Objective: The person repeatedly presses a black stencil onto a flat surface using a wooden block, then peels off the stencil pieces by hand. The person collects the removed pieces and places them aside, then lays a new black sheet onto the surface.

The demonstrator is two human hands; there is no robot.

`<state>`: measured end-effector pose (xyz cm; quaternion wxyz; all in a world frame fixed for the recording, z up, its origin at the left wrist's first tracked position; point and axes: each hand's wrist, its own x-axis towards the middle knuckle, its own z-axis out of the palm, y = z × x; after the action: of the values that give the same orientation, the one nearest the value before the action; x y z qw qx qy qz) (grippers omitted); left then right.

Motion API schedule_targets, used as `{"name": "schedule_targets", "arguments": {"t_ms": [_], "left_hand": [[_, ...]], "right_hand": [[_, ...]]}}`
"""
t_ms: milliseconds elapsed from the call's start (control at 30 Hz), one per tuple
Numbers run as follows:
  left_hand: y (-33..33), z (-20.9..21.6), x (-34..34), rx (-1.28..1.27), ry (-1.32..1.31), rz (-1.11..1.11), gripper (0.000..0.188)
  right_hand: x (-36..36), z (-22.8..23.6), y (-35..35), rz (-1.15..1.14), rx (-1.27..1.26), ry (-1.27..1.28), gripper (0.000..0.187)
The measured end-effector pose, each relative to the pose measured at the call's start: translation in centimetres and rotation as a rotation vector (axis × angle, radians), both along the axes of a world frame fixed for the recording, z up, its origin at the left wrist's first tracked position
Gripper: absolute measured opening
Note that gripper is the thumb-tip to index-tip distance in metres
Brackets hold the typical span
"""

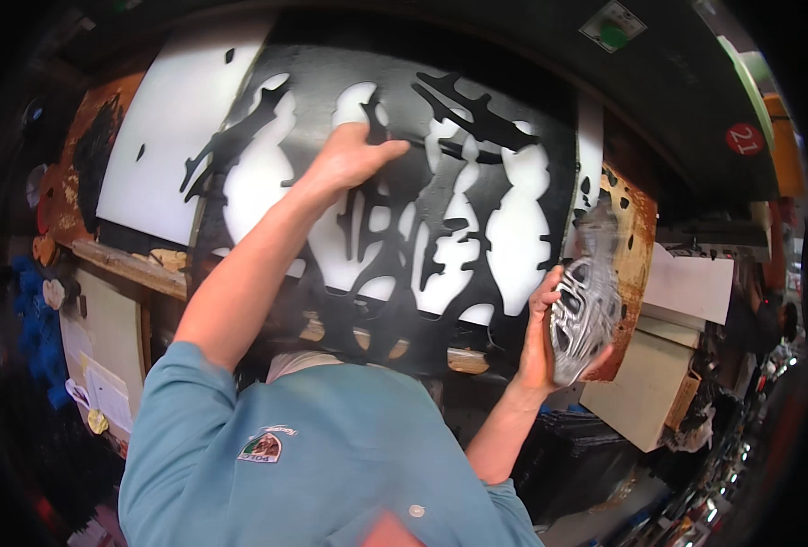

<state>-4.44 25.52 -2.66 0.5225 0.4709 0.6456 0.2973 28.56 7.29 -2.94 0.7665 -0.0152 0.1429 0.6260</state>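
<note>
though aslant, silvery form (582, 319) near-upright

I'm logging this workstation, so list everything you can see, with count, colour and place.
Cut-out sheet: one, black, centre
Backing: count unclear, white, showing through the cut-outs
Loose strips: at least two, black, sheet's upper right and left
Openwork piece: one, silvery, in the right hand
Panel: one, white, left
Boards: two, brown, far left and right
Disc: one, red, upper right
Button: one, green, top
Bundles: count unclear, blue, left edge
Edge clutter: uncountable, mixed, blurred
Shirt: one, teal, bottom
Left hand: one, bare, over the sheet
Right hand: one, bare, right
</note>
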Motion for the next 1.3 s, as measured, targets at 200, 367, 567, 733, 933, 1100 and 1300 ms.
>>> {"name": "schedule_targets", "arguments": {"t_ms": [200,367,567,733,933,1100,1300], "left_hand": [[0.2,-1.2,1.4,0.108,0.169,-0.016,0.035],[-4.0,-0.5,0.5,0.227,0.359,-0.094,0.035],[-13.2,-1.6,0.8,0.336,0.3,-0.117,0.042],[-17.6,-0.6,1.1,0.32,0.205,-0.208,0.037],[-17.1,3.8,-3.3,0.108,0.228,-0.571,0.048],[-12.4,4.1,-13.7,0.516,0.585,0.143,0.029],[-9.0,0.1,-18.4,0.416,0.626,0.186,0.036]], "right_hand": [[3.2,-0.3,-0.1,0.142,0.021,-0.377,0.093],[3.7,0.9,-1.2,0.117,-0.092,-0.965,0.085],[1.3,3.7,-0.8,0.18,-0.065,-0.971,0.094],[-3.6,4.8,3.0,0.29,-0.103,-1.468,0.104],[-10.8,4.2,6.8,0.466,-0.068,-1.704,0.088],[-16.2,1.7,9.4,0.325,0.001,-2.271,0.087],[-21.1,-1.8,9.2,0.05,0.081,-2.763,0.09]]}}
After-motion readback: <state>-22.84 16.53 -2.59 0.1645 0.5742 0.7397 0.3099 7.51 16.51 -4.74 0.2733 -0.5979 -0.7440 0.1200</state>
